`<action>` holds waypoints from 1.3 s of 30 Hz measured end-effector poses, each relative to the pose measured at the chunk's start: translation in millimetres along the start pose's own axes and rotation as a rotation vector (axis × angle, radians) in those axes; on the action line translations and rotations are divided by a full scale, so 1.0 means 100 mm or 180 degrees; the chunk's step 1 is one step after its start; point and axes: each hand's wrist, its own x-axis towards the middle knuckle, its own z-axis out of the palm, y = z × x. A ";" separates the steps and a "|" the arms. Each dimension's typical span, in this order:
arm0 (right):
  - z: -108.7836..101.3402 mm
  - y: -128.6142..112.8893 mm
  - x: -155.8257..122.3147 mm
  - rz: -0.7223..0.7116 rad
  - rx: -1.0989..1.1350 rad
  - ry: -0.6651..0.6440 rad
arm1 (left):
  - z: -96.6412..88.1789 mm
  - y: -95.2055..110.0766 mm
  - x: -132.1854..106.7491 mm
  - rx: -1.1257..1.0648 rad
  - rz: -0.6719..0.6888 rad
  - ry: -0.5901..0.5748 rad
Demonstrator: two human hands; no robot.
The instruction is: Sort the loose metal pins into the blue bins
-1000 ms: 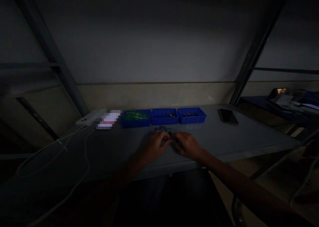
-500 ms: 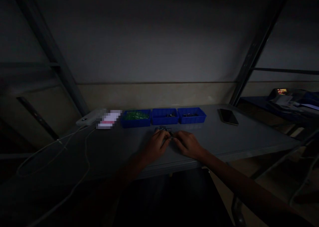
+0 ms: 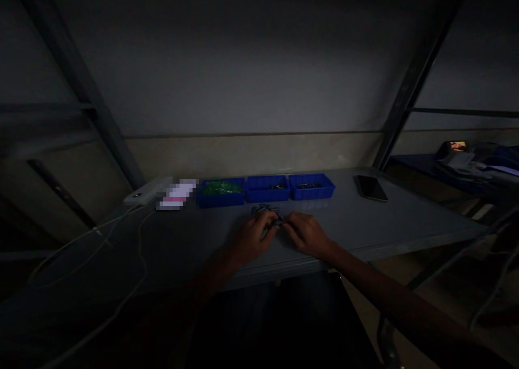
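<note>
On a dim grey surface [image 3: 405, 223], the left hand [image 3: 251, 238] and right hand [image 3: 308, 235] rest with curled fingertips meeting on a small dark part [image 3: 278, 222]; the light is too poor to tell which hand grips it. A pile of small parts [image 3: 264, 210] lies just beyond at 12 o'clock, before three blue bins [image 3: 268, 189], with a phone [image 3: 371, 188] at 2 o'clock and a white power bank [image 3: 144, 192] at 10 o'clock

Three blue bins [image 3: 267, 196] in row at table's [image 3: 405, 223] back; dark phone [image 3: 371, 188] right; white cable [image 3: 140, 239] left.
</note>
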 end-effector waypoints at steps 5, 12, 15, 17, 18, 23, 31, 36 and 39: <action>-0.01 -0.01 -0.01 0.0032 0.0186 0.0000 | -0.03 0.02 0.01 0.0315 0.0114 0.0043; -0.01 -0.01 -0.02 0.0088 0.0203 -0.0053 | -0.03 0.03 0.02 0.0292 -0.0032 0.0007; 0.00 -0.01 -0.02 0.0152 0.0180 -0.0050 | -0.02 0.00 0.00 0.0188 -0.0020 0.0042; 0.00 0.00 -0.01 0.0173 0.0200 -0.0037 | -0.01 -0.02 0.00 0.0185 0.0021 0.0071; 0.00 -0.01 -0.01 0.0179 0.0230 -0.0030 | -0.01 -0.02 -0.01 0.0197 0.0034 0.0067; 0.02 -0.03 -0.02 0.0205 0.0358 0.0064 | -0.02 -0.01 0.00 0.0270 0.0030 -0.0001; 0.03 0.35 0.40 0.1373 -0.0501 0.0382 | -0.10 -0.23 0.03 0.0944 -0.0828 0.0277; 0.10 0.66 0.83 0.2065 -0.1002 0.0039 | -0.13 -0.29 0.02 0.1027 -0.0982 -0.0020; 0.17 0.67 0.86 0.2078 -0.1056 0.0017 | -0.12 -0.27 0.00 0.1070 -0.1046 -0.0091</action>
